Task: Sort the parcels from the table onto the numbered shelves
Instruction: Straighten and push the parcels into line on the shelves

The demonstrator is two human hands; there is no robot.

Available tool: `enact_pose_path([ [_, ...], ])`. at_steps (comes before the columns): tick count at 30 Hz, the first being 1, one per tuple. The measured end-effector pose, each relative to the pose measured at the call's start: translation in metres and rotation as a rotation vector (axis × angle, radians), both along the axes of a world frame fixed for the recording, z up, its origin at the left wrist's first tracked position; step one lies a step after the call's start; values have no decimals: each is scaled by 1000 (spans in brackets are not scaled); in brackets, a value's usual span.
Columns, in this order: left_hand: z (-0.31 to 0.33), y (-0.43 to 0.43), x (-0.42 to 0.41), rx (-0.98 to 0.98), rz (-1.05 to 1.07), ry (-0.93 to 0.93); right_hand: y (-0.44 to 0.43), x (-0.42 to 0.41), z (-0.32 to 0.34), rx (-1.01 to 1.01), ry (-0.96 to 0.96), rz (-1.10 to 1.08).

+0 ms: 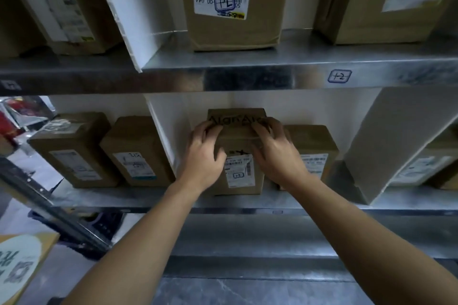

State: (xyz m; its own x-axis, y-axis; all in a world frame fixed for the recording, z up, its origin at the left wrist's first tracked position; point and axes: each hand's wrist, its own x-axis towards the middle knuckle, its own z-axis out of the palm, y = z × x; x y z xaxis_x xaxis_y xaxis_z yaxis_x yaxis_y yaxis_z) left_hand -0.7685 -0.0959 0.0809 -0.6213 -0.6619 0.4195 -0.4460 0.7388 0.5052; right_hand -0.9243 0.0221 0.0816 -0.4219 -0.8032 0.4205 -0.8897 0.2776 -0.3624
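Where the parcel (238, 142) sits: on the lower shelf (148, 199), upright, in the bay just right of a white divider (168, 136), with its base at the shelf's front edge.
Parcel: brown cardboard box with dark print across the top. A white shipping label (239, 173) on the near face carries a small boxed handwritten mark, too small to read with certainty.
Left hand (204, 153): fingers curled over the parcel's top left edge, thumb on the near face. It grips the box.
Right hand (275, 153): mirrors the left, with fingers hooked over the top right edge and thumb on the near face, clamped on the box.
Right neighbour (319, 146): a second brown box just beside the parcel. The right hand covers the gap, so I cannot tell whether they touch.
Left bay: two labelled brown boxes (74, 148) (135, 151) stand side by side beyond the divider.
Upper shelf (247, 77): shiny metal front edge bearing a blue boxed tag (339, 76) that reads "1-2".
Upper box (233, 32): stands above the parcel's bay. Its label shows a blue boxed "1-2".
Upper right box (371, 20): its label has a similar blue boxed mark, blurred.
Pale box (386, 141): large, leaning tilted on the lower shelf, well right of the parcel.
Bottom left: a carton (22, 262) with a round pale sticker, partly out of view.
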Motion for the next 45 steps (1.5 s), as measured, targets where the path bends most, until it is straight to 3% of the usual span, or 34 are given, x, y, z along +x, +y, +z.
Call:
enact_pose_path([
  [12, -3, -16, -12, -133, 32, 61, -10, -6, -19, -188, -31, 31],
  [30, -10, -31, -17, -204, 19, 112, -26, -20, -28, -232, -151, 91],
  [39, -9, -33, -9, -155, 58, 190, -22, -19, -21, -237, -241, 88],
  [45, -12, -24, 0, 14, 88, 208, -19, -15, -23, -207, -296, 76],
])
